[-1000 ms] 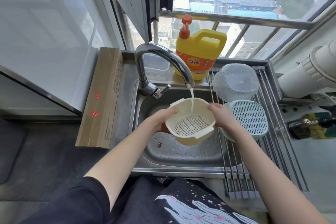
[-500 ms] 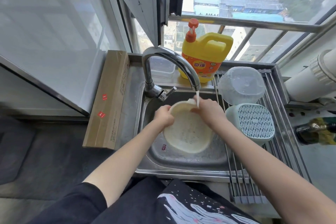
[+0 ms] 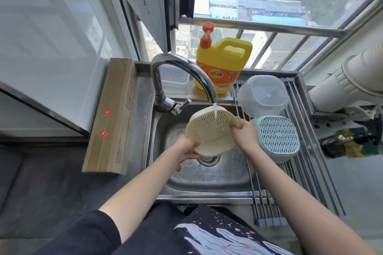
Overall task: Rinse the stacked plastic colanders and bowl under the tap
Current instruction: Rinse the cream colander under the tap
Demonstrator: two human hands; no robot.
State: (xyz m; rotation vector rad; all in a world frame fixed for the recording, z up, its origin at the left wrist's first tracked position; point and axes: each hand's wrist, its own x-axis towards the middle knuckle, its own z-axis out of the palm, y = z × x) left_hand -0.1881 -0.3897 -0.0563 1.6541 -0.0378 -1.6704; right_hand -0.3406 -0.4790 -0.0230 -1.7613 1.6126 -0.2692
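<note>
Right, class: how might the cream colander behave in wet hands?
The cream colander probably feels light: thin holed plastic. It seems stiff, keeping its shape between the left hand and right hand. Likely slippery, since the tap runs water over it.

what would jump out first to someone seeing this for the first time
The cream colander at the centre, flipped so its perforated base faces up under the tap stream over the sink, gripped by the left hand and the right hand. Behind it, a bright yellow detergent jug on the window ledge. On the rack at right, a green colander and a clear bowl lie upturned.
</note>
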